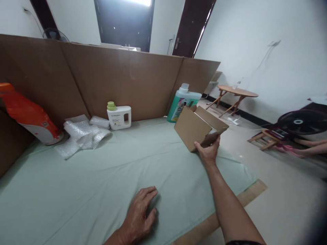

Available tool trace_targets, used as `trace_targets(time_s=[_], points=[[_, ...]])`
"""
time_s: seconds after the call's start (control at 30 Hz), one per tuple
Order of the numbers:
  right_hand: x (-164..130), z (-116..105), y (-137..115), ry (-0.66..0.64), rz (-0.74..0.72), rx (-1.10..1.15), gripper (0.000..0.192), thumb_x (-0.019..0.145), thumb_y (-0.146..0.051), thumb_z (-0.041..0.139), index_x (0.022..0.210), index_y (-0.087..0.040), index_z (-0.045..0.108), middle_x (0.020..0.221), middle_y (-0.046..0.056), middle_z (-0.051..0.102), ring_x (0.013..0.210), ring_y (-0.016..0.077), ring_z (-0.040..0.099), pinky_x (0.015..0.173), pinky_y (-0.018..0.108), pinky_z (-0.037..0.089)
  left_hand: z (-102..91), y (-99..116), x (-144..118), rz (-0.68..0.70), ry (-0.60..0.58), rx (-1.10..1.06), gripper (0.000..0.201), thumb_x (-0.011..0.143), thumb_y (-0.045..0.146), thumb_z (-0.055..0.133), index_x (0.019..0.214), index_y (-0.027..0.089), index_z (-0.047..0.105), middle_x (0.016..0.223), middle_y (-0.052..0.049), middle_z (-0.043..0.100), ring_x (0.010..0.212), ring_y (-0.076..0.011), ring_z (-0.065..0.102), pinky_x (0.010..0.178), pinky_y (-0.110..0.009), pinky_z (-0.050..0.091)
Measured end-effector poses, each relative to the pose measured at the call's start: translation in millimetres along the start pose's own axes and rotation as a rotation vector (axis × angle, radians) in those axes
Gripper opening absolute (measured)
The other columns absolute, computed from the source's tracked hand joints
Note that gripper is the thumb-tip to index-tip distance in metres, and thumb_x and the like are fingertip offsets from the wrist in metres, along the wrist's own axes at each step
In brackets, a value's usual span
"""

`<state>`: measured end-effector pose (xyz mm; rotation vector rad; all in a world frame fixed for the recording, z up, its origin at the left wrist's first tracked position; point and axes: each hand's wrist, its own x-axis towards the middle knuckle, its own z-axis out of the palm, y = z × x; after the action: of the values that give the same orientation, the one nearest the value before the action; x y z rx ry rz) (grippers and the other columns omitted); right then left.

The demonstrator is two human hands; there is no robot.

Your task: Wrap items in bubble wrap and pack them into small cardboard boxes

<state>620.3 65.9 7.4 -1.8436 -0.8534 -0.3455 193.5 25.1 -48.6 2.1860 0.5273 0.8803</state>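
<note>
My right hand (209, 151) grips a small brown cardboard box (191, 127) by its near lower edge, thumb on one face. The box is tilted, its top flaps stand up, and something whitish shows inside. Behind it, partly covered, stands a bottle of teal liquid (173, 107) with a clear cap. My left hand (140, 212) is over the pale green cloth (102, 190), holding nothing, its thumb apart from the fingers.
A white jug with a green cap (119, 117) stands before a cardboard screen (127, 81). Bubble wrap (81, 134) lies beside an orange-and-white bottle (33, 115). Beyond the table edge are a folding wooden table (237, 91), a black fan (301, 121) and a person's legs (310, 148).
</note>
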Motion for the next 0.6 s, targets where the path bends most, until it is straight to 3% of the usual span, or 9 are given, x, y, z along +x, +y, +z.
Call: trace_targets(time_s=[0.3,0.5,0.6], points=[[20,16,-13,-0.038,0.099,-0.020,0.129,0.058,-0.046,0.081,0.157,-0.002,0.010,0.158,0.027,0.027,0.145,0.0352,0.028,0.121,0.045,0.022,-2.8,7,3,0.000,-0.008,-0.004,0.041,0.087,0.015,0.056,0.127,0.020,0.059,0.133,-0.016,0.063,0.121,-0.0278,0.062,0.097,-0.051,0.055],[23,8,-22,-0.108,0.161,-0.080,0.130,0.056,-0.046,0.081,0.158,-0.009,0.010,0.160,0.025,0.027,0.144,0.0397,0.029,0.119,0.055,0.023,-5.3,9,6,-0.028,-0.043,-0.016,0.038,0.084,0.014,0.056,0.121,0.015,0.063,0.131,-0.019,0.064,0.121,-0.0293,0.062,0.099,-0.051,0.054],[-2,2,-27,-0.133,0.190,-0.156,0.123,0.063,-0.050,0.076,0.158,-0.007,0.011,0.161,0.029,0.020,0.147,0.0447,0.022,0.117,0.064,0.020,-6.7,10,11,-0.059,-0.067,-0.029,0.037,0.083,0.015,0.056,0.119,0.014,0.065,0.132,-0.020,0.063,0.121,-0.0308,0.061,0.101,-0.054,0.052]])
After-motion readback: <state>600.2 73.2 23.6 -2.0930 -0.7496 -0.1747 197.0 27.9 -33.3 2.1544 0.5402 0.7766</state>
